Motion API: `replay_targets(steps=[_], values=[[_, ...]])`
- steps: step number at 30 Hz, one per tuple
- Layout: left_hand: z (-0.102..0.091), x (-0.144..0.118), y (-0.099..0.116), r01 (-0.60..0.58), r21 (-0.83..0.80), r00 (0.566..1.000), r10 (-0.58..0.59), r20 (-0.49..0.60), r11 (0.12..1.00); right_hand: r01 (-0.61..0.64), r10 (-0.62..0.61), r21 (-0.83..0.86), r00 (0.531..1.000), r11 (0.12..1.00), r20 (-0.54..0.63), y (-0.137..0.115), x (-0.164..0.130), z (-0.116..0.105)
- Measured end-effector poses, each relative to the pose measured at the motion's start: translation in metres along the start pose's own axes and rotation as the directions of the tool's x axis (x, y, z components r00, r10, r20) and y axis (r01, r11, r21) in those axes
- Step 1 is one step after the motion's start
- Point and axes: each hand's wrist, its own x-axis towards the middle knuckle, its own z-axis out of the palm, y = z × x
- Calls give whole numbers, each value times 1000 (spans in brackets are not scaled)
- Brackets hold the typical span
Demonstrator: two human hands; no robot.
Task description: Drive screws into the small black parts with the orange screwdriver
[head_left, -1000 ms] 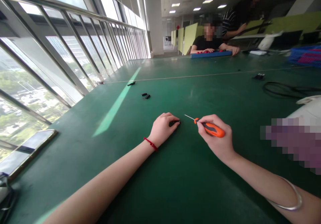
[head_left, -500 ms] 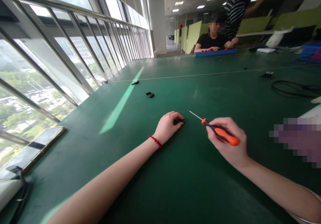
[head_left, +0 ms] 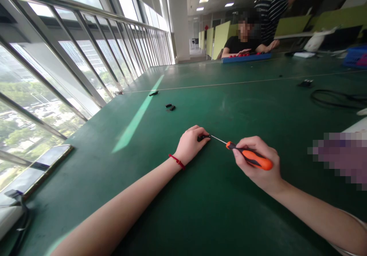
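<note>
**Screwdriver tip brought onto the small black part**

Since the earlier frames, the screwdriver [head_left: 243, 154] has been lowered and swung toward the left: its thin shaft, which was raised clear of the table with its tip in the air, is now laid low, and the tip is met with the small black part [head_left: 203, 137].

The small black part is lying on the green table [head_left: 200, 210], pinned under the fingertips of the left hand [head_left: 189, 145], just ahead of the knuckles. It lies to the left of and slightly beyond the right hand [head_left: 258, 166], and the screwdriver's long axis is run along exactly that line, from the orange handle at lower right up to the tip at upper left. The left hand is the nearer of the two and is touching the part; the right hand is kept apart from it by the length of the shaft.

The right hand is closed around the orange handle. The left hand is curled down over the part, pressed against it rather than wrapped round it.

Two more small black pieces [head_left: 170, 107] are seen well apart, farther up the table.
</note>
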Motion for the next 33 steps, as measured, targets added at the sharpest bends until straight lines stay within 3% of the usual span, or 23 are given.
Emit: replay_targets(steps=[5, 33], values=[[0, 0, -1, 7, 8, 1000, -7, -7, 1000, 20, -20, 19, 1000, 1000, 0, -2, 1, 1], [0, 1, -1, -6, 18, 1000, 6, -1, 1000, -115, 115, -12, 993, 993, -17, 0, 4, 2]])
